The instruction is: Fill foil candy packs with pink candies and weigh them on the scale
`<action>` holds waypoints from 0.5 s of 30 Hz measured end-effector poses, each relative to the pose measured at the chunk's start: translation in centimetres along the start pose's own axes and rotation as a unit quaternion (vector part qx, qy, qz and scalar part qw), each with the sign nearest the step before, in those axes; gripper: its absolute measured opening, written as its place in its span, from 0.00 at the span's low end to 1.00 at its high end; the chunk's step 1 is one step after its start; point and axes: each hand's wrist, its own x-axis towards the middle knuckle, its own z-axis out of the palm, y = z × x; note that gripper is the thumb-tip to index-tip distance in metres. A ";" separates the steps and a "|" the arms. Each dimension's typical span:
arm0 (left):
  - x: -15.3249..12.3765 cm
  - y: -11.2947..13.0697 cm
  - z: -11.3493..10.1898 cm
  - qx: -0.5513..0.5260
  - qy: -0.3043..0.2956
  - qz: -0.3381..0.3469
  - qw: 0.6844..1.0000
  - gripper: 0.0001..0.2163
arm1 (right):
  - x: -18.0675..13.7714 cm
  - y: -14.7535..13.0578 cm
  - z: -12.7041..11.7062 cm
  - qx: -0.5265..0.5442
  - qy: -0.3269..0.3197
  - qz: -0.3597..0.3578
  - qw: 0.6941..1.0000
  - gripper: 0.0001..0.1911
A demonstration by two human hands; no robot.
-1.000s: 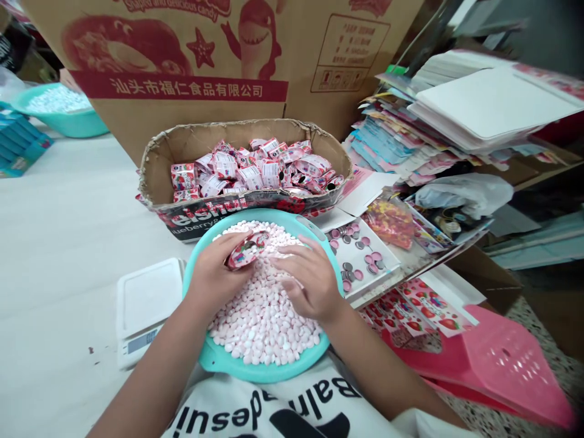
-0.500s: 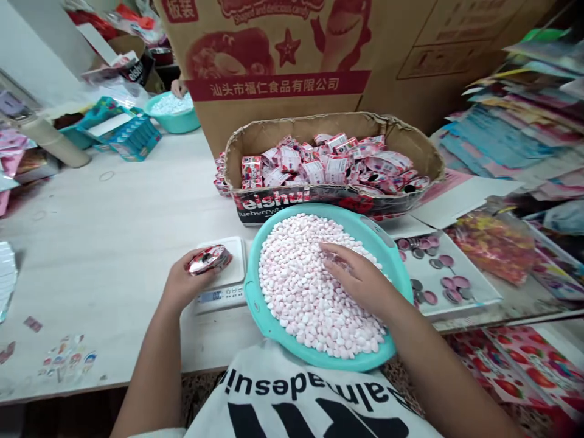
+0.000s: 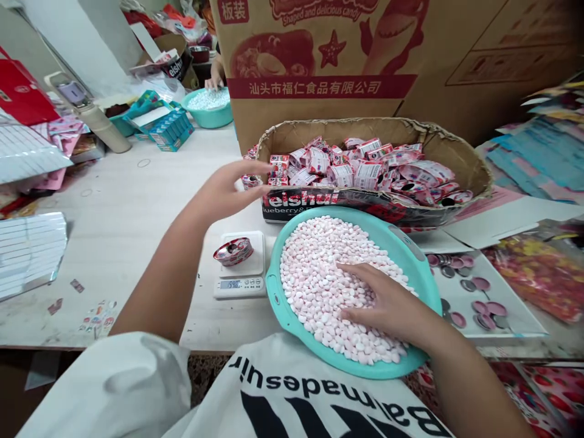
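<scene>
My left hand (image 3: 232,188) reaches across to the left end of the cut-down cardboard box (image 3: 465,146), its thumb and fingers apart with nothing seen between them. Inside that box lie many small red-and-white candy packs (image 3: 319,161). A similar pack (image 3: 233,251), round-ended with a dark hole in its top, rests by itself on the white digital scale (image 3: 255,258). My right hand (image 3: 378,298) lies over the pale pink tablet candies (image 3: 314,261) in the turquoise basin (image 3: 351,367), thumb spread from the fingers. Its palm side is hidden.
A tall printed carton (image 3: 319,55) stands behind the cardboard box. To the right are a tray of pink and grey lids (image 3: 483,304) and a bag of yellow-red pieces (image 3: 542,267). Another person's hand (image 3: 214,79) touches a second basin (image 3: 214,115) at the back left.
My left hand has left the candy pack on the scale and moved forward to the cardboard box. The scale's reading has changed. My right hand stays over the candies, and the view has shifted left.
</scene>
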 end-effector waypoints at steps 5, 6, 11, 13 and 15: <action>9.9 0.3 6.2 0.059 -0.113 0.026 0.991 0.29 | -0.9 -0.1 0.5 0.003 0.027 -0.002 1.000 0.31; 10.8 -0.1 7.1 0.060 -0.181 -0.004 0.982 0.32 | -1.1 0.0 0.6 0.004 0.043 -0.001 0.999 0.29; 11.2 -0.8 8.4 0.121 -0.355 -0.075 0.924 0.30 | -1.0 1.0 1.3 -0.028 0.112 0.045 0.992 0.31; 11.1 -0.8 8.2 0.101 -0.352 -0.061 0.929 0.27 | -0.7 1.3 1.6 -0.045 0.104 0.052 0.992 0.31; 11.4 -0.9 8.0 0.063 -0.310 -0.067 0.946 0.26 | -0.4 1.5 1.8 -0.053 0.090 0.050 0.993 0.29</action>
